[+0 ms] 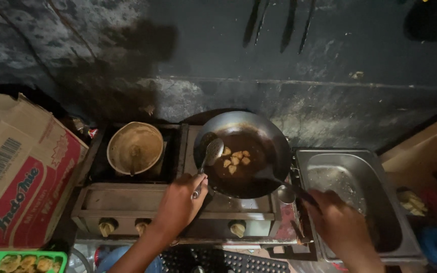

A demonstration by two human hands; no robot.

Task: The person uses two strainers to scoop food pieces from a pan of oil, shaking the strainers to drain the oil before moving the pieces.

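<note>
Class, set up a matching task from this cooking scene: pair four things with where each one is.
Things:
1. wok
2. slotted ladle
3. steel tray
4. cardboard box

Places:
A. far left of the stove
B. on the right burner
C. in the left hand
D. right of the stove

Pairs: 1-B, 2-C, 3-D, 4-A

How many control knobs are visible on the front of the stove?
3. One knob at the left, one beside the left hand, one under the wok. The arm may hide another.
</note>
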